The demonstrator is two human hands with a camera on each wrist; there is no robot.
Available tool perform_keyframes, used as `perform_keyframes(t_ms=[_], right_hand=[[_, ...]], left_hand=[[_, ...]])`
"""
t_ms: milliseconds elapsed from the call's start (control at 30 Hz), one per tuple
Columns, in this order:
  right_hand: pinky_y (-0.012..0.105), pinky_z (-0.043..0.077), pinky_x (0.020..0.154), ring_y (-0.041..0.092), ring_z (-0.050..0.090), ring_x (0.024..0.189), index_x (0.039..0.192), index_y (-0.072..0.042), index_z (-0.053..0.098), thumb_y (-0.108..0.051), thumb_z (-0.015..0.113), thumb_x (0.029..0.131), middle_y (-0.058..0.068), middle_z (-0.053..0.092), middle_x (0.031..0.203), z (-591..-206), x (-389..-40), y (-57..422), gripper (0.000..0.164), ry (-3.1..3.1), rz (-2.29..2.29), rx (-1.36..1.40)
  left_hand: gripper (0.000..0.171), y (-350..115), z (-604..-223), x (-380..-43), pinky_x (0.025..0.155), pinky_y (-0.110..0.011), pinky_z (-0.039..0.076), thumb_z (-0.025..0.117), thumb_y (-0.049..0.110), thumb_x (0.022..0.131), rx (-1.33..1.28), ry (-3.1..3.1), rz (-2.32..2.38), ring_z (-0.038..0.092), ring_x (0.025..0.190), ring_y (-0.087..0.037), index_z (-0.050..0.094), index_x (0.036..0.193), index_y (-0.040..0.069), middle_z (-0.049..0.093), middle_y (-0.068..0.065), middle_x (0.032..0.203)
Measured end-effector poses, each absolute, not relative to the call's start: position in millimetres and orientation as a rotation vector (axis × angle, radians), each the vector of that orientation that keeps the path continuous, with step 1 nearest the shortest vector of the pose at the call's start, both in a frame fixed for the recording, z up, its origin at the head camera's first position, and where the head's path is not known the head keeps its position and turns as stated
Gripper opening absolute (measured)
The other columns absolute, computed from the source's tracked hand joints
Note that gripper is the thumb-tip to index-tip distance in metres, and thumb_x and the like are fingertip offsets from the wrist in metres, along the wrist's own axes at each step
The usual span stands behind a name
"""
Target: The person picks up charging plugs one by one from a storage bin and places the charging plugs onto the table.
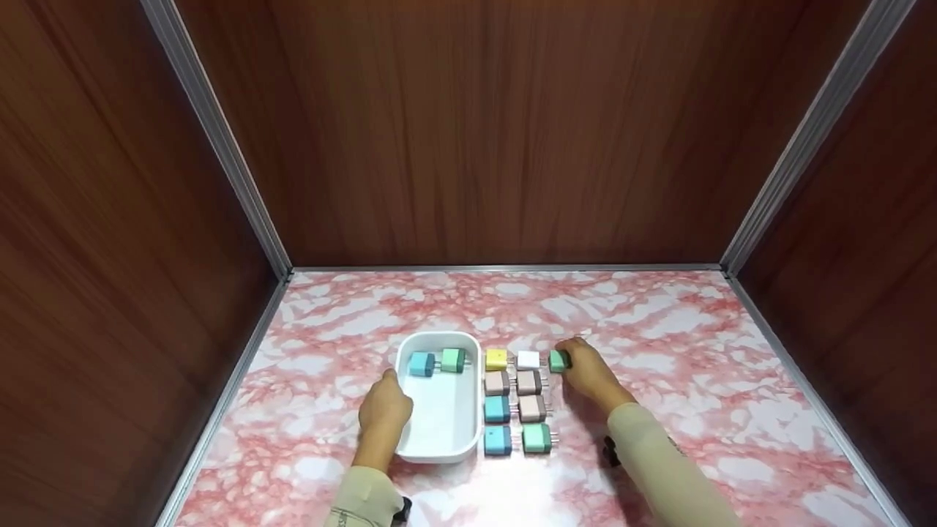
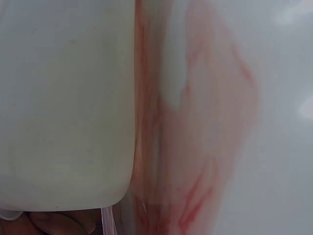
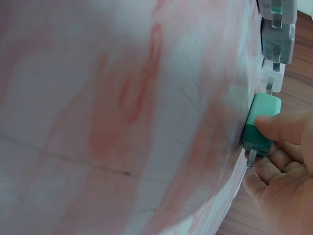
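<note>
My left hand [image 1: 386, 405] grips the left wall of a white plastic tray [image 1: 439, 457]; in the left wrist view its fingers [image 2: 58, 223] show only partly at the tray's edge. Inside the tray, near the far end, lie a blue charger plug [image 1: 421, 364] and a green charger plug [image 1: 452, 359]. My right hand [image 1: 588, 371] pinches another green charger plug [image 1: 558, 361] between thumb and fingers, its metal prongs pointing out in the right wrist view. That plug sits beside a white charger plug [image 1: 528, 360] at the far end of the rows.
Two columns of charger plugs stand along the tray's right side, including a yellow plug [image 1: 496, 359], a pink plug [image 1: 532, 408], a blue plug [image 1: 498, 440] and a light green plug [image 1: 536, 438]. Brown wood-look panels [image 1: 468, 132] enclose the red-and-white marbled tabletop [image 1: 681, 322].
</note>
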State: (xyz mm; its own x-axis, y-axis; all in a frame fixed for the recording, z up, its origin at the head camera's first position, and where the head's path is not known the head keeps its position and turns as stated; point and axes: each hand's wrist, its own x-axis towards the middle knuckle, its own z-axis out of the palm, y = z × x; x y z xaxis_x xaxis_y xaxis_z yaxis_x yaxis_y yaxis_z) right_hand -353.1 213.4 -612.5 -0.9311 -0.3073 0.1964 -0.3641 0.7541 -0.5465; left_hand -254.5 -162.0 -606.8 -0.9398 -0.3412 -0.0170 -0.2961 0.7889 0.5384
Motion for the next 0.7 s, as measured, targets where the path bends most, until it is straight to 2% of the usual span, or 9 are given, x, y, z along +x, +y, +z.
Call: perform_keyframes(t_ms=[433, 700], right_hand=[[0.052, 0.046, 0.107, 0.041, 0.058, 0.124, 0.13, 0.006, 0.062, 0.011, 0.069, 0.083, 0.025, 0.061, 0.13, -616, -355, 216, 0.047, -2.878, 0.967, 0.531], [0.052, 0.045, 0.108, 0.042, 0.057, 0.125, 0.132, 0.009, 0.059, 0.013, 0.069, 0.078, 0.027, 0.058, 0.133, -617, -357, 224, 0.055, -2.872, 0.948, 0.551]], left_hand=[[0.047, -163, -607, -255, 0.084, -0.057, 0.054, 0.063, 0.007, 0.088, 0.522, -2.908, -0.842, 0.069, 0.104, -0.043, 0.058, 0.133, -0.002, 0.071, -0.025, 0.113], [0.049, -163, -607, -254, 0.086, -0.057, 0.054, 0.063, 0.007, 0.088, 0.516, -2.895, -0.849, 0.069, 0.105, -0.042, 0.057, 0.136, -0.003, 0.071, -0.025, 0.115]])
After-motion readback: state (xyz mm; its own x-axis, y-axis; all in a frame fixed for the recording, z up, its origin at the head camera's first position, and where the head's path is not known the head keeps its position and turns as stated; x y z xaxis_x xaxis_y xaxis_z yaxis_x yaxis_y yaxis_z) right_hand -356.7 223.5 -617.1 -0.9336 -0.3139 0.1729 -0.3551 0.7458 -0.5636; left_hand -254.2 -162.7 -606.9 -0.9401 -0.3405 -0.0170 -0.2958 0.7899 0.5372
